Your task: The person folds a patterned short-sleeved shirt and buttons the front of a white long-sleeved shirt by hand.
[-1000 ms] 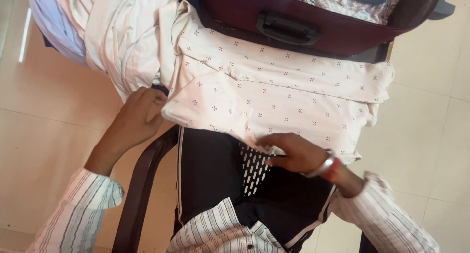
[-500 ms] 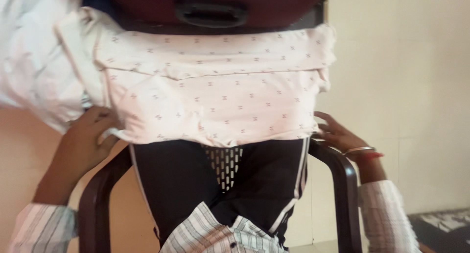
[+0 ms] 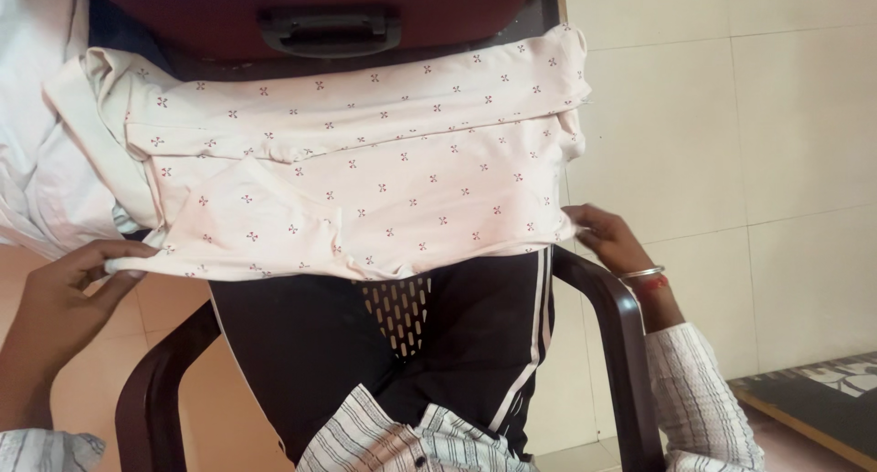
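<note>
A pale pink shirt [image 3: 365, 180] with small dark motifs is spread across the lap, over black trousers [image 3: 311, 344], just below a maroon suitcase [image 3: 301, 6]. Its lower left corner is pinched in the closed grip of the left hand [image 3: 68, 289]. Its lower right edge is held by the fingers of the right hand [image 3: 607, 239], above the dark chair arm [image 3: 621, 344].

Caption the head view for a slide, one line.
Left hand and right hand grip opposite corners of a folded pink patterned shirt spread over a chair.
</note>
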